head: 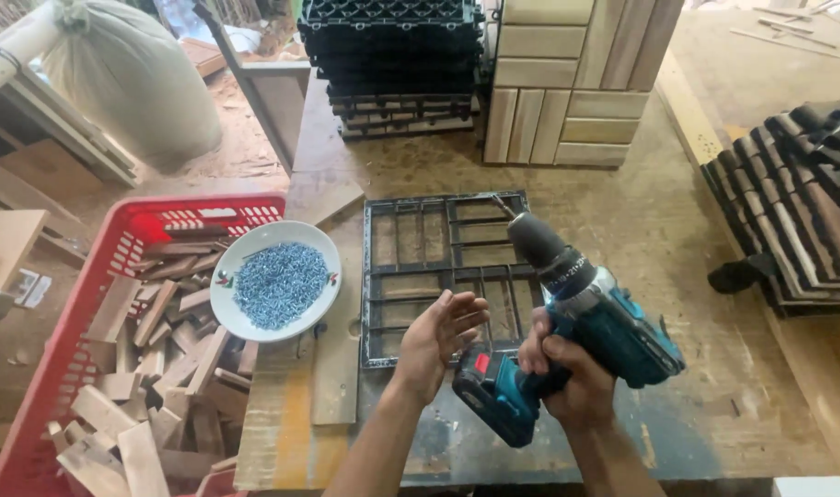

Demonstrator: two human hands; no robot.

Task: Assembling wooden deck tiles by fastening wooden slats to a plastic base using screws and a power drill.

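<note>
One cordless drill [567, 322], one plate of screws [277, 281], one red basket [88, 304], two hands [443, 336].

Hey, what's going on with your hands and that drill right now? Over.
Right hand grips drill, bit on grid. Left hand open, empty, above the grid. Plate of screws beside it.

Right hand [567, 373] clenched, fingers [535, 342] wrapped tight, left hand [443, 333] open, palm up, fingers spread
</note>
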